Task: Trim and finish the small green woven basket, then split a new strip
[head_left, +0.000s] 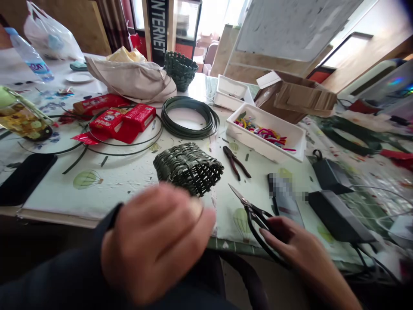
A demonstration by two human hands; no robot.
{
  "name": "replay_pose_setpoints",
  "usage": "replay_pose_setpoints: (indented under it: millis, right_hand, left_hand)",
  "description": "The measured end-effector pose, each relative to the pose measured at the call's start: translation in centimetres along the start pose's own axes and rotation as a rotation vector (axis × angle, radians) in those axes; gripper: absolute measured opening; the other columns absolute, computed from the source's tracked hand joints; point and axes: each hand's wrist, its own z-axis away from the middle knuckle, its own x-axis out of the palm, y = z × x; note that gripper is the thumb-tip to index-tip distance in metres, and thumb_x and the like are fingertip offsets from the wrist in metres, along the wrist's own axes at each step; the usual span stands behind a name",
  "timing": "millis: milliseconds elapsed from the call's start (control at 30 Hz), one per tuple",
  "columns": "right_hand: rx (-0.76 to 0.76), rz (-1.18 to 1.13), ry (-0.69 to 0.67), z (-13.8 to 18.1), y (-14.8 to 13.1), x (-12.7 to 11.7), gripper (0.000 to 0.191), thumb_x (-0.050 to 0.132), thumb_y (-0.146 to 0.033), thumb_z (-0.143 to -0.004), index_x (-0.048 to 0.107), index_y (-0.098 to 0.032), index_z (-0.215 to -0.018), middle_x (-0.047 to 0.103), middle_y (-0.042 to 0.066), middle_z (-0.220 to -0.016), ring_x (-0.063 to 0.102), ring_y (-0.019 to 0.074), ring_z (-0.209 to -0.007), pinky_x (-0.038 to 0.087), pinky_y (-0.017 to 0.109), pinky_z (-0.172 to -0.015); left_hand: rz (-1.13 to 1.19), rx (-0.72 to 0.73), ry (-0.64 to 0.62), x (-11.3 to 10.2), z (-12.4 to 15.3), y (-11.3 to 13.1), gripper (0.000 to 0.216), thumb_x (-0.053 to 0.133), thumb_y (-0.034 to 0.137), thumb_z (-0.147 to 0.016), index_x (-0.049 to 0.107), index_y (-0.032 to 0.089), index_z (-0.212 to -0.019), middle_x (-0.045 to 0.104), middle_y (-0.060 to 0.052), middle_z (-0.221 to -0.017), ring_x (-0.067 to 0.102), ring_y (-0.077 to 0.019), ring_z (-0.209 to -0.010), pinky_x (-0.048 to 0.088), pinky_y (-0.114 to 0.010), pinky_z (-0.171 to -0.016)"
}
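My left hand is raised near the front edge of the table, its fingers curled closed and smeared by motion. Whether anything is inside them is hidden. Just beyond it a small dark green woven basket lies on its side, mouth turned to the right; I cannot tell if the hand touches it. To the right, my right hand has its thumb and fingers closed at the handles of black-handled scissors. The blades are together and point away to the left. Pliers lie beyond the scissors.
A coil of green strip lies behind the basket, near red boxes. Another woven basket stands farther back. White trays, a cardboard box, phones and black adapters surround the work area.
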Motion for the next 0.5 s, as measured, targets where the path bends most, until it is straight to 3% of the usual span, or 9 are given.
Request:
replay_pose_setpoints:
  millis: [33,100,200,333,500]
  right_hand:
    - [-0.023,-0.032,-0.047,0.8,0.0,-0.7,0.037,0.059,-0.055,-0.074,0.061,-0.02,-0.087,0.07,0.004,-0.074,0.065,0.0224,-0.067,0.048,0.029,-0.059]
    - [-0.111,-0.076,-0.17,1.8,-0.7,-1.7,0.035,0.059,-0.052,-0.077,0.063,-0.021,-0.092,0.071,0.003,-0.077,0.066,0.0214,-0.069,0.05,0.028,-0.061]
    - [-0.251,-0.049,-0.237,1.7,-3.3,-2.6,0.03,0.058,-0.047,-0.08,0.066,-0.021,-0.092,0.071,0.003,-0.079,0.065,0.0205,-0.07,0.049,0.028,-0.063]
    - [-0.396,0.088,-0.22,-0.2,-7.2,-3.1,0.022,0.056,-0.038,-0.082,0.067,-0.02,-0.088,0.069,0.003,-0.071,0.06,0.0173,-0.06,0.044,0.027,-0.057]
    - [-0.513,0.263,-0.267,-2.3,-10.6,-4.2,0.011,0.059,-0.027,-0.079,0.068,-0.02,-0.079,0.066,0.001,-0.064,0.053,0.0139,-0.053,0.039,0.025,-0.053]
  left_hand:
    - [-0.004,0.006,0.042,0.6,2.3,1.1,0.018,0.054,0.016,-0.087,0.066,0.015,-0.101,0.07,-0.005,-0.086,0.064,-0.0175,-0.086,0.054,-0.032,-0.078]
    - [-0.071,0.001,-0.035,3.1,6.2,2.3,0.019,0.05,0.009,-0.087,0.067,0.01,-0.096,0.07,-0.008,-0.084,0.065,-0.0187,-0.086,0.055,-0.031,-0.076]
    - [-0.15,-0.094,-0.063,7.3,9.6,2.6,0.024,0.045,0.004,-0.087,0.066,0.006,-0.098,0.071,-0.013,-0.093,0.064,-0.0237,-0.098,0.054,-0.036,-0.084]
    - [-0.233,-0.222,-0.087,10.1,10.1,2.7,0.028,0.043,0.005,-0.089,0.065,0.006,-0.106,0.068,-0.015,-0.107,0.062,-0.0258,-0.104,0.051,-0.04,-0.09]
    - [-0.254,-0.29,-0.053,10.7,9.9,2.8,0.021,0.049,0.006,-0.088,0.066,0.007,-0.101,0.071,-0.011,-0.097,0.064,-0.0244,-0.095,0.05,-0.04,-0.087]
